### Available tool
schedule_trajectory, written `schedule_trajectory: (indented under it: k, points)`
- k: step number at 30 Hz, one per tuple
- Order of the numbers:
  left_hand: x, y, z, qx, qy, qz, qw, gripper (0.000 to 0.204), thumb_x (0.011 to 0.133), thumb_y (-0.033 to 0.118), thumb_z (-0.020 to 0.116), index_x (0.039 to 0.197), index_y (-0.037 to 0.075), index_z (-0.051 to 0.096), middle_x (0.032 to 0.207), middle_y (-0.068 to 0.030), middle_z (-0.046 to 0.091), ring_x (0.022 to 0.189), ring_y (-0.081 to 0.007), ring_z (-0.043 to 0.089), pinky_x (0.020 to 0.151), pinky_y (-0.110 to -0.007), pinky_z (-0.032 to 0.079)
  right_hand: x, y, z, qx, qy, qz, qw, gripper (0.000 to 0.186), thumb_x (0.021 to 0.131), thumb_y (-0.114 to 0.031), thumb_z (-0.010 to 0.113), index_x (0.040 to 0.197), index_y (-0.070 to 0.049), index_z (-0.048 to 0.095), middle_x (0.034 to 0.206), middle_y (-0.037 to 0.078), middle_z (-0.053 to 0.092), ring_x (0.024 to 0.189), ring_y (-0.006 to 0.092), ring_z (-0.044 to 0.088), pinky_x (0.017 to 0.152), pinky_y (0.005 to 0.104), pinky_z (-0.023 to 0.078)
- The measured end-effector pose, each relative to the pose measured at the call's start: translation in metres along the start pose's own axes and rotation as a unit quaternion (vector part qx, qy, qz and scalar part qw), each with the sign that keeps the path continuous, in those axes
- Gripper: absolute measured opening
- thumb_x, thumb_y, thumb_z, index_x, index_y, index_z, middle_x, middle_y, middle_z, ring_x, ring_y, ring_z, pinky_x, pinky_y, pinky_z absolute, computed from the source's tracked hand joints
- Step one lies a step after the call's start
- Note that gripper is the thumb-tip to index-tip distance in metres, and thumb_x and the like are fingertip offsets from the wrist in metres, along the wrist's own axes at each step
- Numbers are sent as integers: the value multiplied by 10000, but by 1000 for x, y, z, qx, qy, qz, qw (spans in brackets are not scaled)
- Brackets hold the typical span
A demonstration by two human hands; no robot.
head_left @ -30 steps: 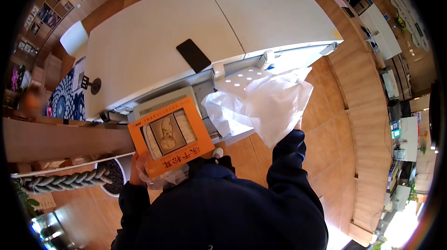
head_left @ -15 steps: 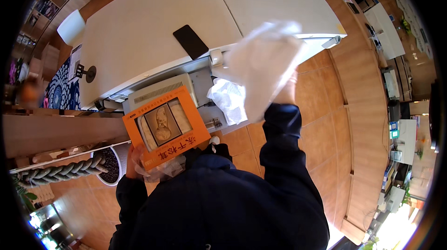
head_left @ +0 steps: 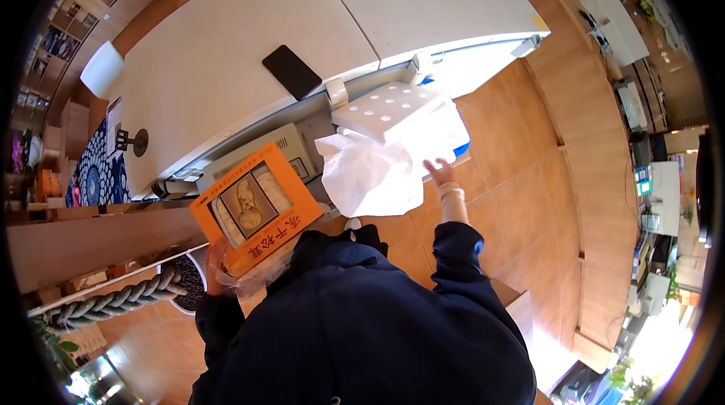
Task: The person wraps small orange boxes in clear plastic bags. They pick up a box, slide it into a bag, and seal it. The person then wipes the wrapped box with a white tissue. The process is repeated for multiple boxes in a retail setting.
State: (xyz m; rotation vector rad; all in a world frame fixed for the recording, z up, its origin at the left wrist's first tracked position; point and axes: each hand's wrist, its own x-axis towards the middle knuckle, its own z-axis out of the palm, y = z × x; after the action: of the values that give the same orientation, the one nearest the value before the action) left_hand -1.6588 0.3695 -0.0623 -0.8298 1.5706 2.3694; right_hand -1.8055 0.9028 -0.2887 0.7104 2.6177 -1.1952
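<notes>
My left hand (head_left: 217, 263) grips the lower left corner of an orange cardboard box (head_left: 285, 218). A mushroom picture shows in the box's middle, with pale contents on both sides of it. Crumpled clear plastic (head_left: 260, 278) hangs under the box by that hand. My right hand (head_left: 444, 173) holds nothing, its fingers apart, at the right edge of a white plastic bag (head_left: 374, 178). The bag spreads below the table's near edge, beside a white block with rows of round holes (head_left: 389, 110). Something blue (head_left: 461, 150) shows at the bag's right side.
A black phone (head_left: 291, 71) lies on the white table (head_left: 226, 35), with a small dark stand (head_left: 133, 142) toward its left end. Under the near edge sits a beige vented device (head_left: 253, 150). A thick braided trunk (head_left: 113, 299) rises from a white pot (head_left: 198, 258) at left.
My right hand has let go of the white bag it was swinging and drawn back toward me. The bag has dropped below the table edge. The perforated block now shows. My left hand still holds the box.
</notes>
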Motion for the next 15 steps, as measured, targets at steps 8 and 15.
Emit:
schedule_trajectory:
  k: [8, 15]
  points:
    - [56, -34, -85, 208, 1, 66, 976, 415, 825, 274, 573, 1129, 15, 461, 971, -98, 563, 810, -206, 596, 723, -341, 486, -67, -21, 62, 75, 42, 49, 995, 740, 651, -389, 717, 1224, -8, 446, 1147, 241, 515, 1066, 344, 501, 903, 380, 406]
    - [35, 7, 22, 218, -95, 150, 960, 247, 831, 159, 575, 1037, 35, 520, 816, -17, 576, 707, -115, 553, 605, -241, 440, -176, -87, -30, -126, 216, -239, 938, 161, 760, -152, 580, 828, -9, 613, 1187, 184, 506, 1116, 396, 442, 901, 415, 393]
